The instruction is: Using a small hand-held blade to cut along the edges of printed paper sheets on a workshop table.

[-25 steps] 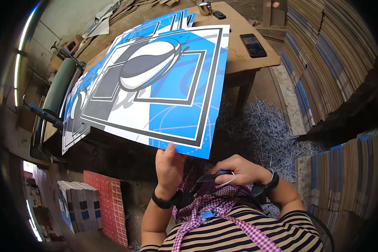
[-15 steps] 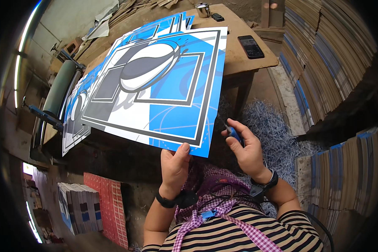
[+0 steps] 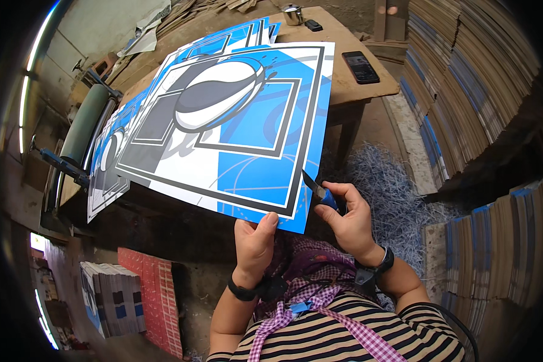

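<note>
My left hand (image 3: 254,247) pinches the near edge of a large printed sheet (image 3: 190,157), thumb on top and fingers underneath. Blue, grey and white, the sheet bears a ball design and dark border lines. It lies tilted over other printed sheets (image 3: 105,175) and overhangs the table's near side. My right hand (image 3: 351,223) is closed around a blue-handled cutting tool (image 3: 328,200). Its dark pointed blade rests at or just over the sheet's right edge, near the close corner; I cannot tell whether it touches. Whether the tool has one blade or two is unclear.
A phone (image 3: 361,67), a metal cup (image 3: 292,14) and a small black object (image 3: 313,25) lie on the wooden table (image 3: 374,90). At left stands a roller machine (image 3: 84,130). Shredded paper (image 3: 383,193) covers floor at right, beside tall board stacks (image 3: 464,78).
My right hand has brought the cutting tool up to the sheet's right edge, its blade now showing. The sheet and my left hand have shifted slightly right and nearer me.
</note>
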Available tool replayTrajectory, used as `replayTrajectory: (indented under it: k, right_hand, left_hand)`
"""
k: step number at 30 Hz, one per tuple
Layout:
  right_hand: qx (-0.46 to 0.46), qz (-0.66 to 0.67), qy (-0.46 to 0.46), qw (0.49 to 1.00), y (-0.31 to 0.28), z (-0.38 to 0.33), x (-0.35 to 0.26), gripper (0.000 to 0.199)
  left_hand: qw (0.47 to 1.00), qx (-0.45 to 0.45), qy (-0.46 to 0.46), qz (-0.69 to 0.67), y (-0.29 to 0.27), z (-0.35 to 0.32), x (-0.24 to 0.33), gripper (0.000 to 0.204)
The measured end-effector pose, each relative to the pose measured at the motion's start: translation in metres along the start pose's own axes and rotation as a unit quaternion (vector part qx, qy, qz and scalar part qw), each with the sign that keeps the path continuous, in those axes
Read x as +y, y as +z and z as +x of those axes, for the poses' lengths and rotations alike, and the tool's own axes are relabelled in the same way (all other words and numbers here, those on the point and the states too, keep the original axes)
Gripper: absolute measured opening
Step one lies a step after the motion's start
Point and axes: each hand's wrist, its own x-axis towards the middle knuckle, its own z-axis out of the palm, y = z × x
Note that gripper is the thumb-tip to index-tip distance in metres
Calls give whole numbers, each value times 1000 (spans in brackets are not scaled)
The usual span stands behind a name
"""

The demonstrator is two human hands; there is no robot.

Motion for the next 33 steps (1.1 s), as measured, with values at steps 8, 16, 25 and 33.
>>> replayTrajectory:
  k: [8,16,25,33]
  right_hand:
    - [83,19,20,996,1,22,20,34]
    - [188,84,-29,978,-18,99,55,29]
    - [233,151,19,960,-84,183,79,25]
    - [112,225,107,962,-98,148,73,31]
  left_hand:
    - [1000,4,-24,-18,-4,-19,9,32]
    - [998,9,-66,-6,-27,-59,36,49]
    - [989,30,-148,2,-42,-84,62,59]
    - [993,70,-52,75,-113,-88,106,72]
